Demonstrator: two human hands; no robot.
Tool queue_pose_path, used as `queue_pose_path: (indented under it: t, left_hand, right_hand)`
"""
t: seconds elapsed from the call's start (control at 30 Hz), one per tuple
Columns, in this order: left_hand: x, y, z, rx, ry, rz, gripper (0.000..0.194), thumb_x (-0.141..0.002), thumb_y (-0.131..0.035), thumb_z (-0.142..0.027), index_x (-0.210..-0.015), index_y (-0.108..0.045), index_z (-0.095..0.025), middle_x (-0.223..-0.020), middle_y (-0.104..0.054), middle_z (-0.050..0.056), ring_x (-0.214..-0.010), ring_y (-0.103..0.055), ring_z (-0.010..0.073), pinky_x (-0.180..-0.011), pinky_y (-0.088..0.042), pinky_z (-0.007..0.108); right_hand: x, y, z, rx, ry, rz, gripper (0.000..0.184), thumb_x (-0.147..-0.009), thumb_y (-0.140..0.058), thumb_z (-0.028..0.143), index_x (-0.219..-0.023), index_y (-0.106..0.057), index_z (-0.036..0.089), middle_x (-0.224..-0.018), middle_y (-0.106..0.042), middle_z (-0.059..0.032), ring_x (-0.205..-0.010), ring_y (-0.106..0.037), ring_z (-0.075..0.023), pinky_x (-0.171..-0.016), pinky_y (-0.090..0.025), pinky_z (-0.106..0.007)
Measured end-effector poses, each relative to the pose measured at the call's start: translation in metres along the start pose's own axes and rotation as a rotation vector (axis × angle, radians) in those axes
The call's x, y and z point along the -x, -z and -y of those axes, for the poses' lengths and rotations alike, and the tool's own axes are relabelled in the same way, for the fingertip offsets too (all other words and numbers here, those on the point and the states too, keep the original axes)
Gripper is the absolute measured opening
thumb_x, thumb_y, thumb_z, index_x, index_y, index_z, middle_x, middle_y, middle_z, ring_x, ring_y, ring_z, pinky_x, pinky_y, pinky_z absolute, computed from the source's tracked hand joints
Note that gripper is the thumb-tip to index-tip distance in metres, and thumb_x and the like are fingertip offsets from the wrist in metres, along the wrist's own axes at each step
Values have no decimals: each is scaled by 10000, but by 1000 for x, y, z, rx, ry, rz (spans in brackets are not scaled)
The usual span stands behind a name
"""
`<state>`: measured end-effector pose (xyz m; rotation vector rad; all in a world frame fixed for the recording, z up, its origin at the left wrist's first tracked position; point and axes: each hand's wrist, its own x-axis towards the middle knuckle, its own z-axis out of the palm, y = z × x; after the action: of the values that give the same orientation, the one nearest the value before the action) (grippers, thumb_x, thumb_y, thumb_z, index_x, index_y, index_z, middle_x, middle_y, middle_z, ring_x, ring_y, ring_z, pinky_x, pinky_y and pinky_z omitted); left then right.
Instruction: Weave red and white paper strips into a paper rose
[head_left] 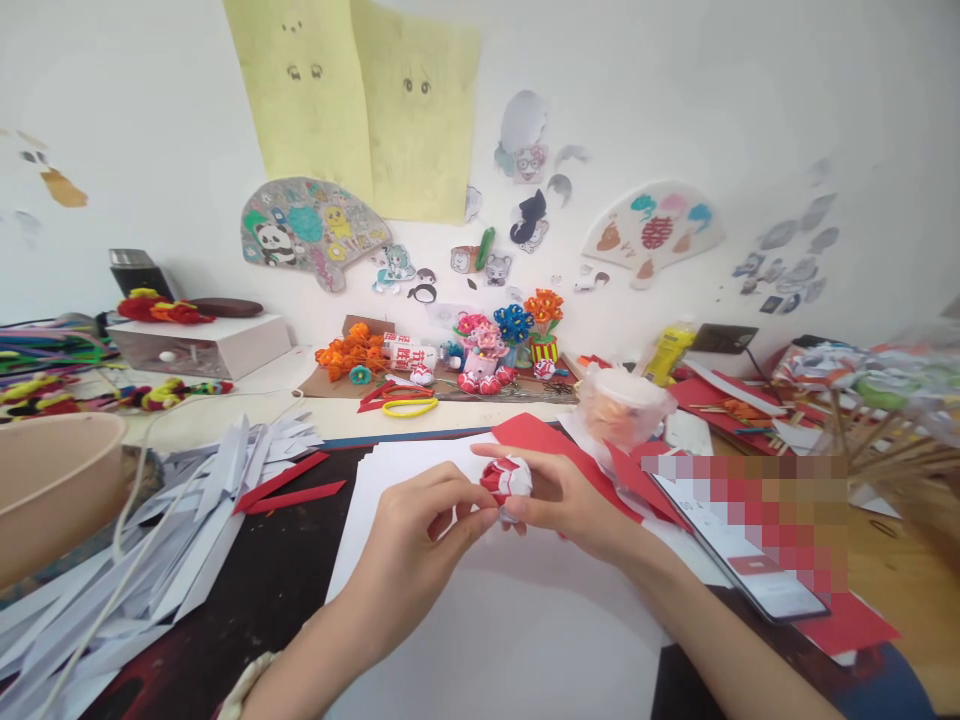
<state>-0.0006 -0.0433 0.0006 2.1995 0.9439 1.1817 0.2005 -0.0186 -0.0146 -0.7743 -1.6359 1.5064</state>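
Between my two hands, above a stack of white paper, is a small ball woven from red and white paper strips. My left hand pinches the lower left side of the ball, thumb against fingertips. From the right, my right hand curls its fingers and thumb around the ball and grips it. The fingers hide the ball's underside.
Folded white paper strips pile up at left beside a beige bin. Two red strips lie near them. Red paper sheets and a phone are at right. Craft flowers line the back.
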Motion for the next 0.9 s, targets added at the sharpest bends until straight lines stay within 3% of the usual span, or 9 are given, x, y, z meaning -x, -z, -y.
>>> queue_pose_path:
  t: [0.27,0.43,0.63,0.9]
  left_hand:
    - [4,-5,2,-174,-59,-23,142,-878,-541,-119,-771,-613,-178,-691,-495,-26,-573,-448,85,-512,-338,194]
    - [4,-5,1,-195,-102,-40,138,-908,-547,-142,-792,-604,-189,-712,-531,-28,-596,-471,83,-529,-349,190]
    - [2,2,-2,-197,-114,-172,108,-904,-570,-135,-817,-610,-185,-715,-543,-26,-579,-461,80,-524,-370,187]
    - [2,0,1,-208,-156,-171,77,-864,-614,-111,-853,-615,-188,-735,-565,-22,-583,-468,83,-518,-377,190]
  right_hand:
    - [-1,0,-1,15,-25,5,620,-809,-757,338,-1372,-525,222,-854,-632,-12,-672,-564,-100,-625,-486,-235]
    - [-1,0,-2,-5,-9,8,603,-821,-747,340,-1369,-526,220,-861,-630,-17,-672,-572,-101,-629,-488,-240]
    - [0,-1,1,-47,13,21,601,-834,-728,374,-1366,-519,188,-838,-644,-36,-682,-592,-126,-613,-489,-253]
    - [0,-1,-1,-62,15,37,611,-823,-742,350,-1372,-520,196,-839,-623,-26,-677,-586,-117,-605,-490,-247]
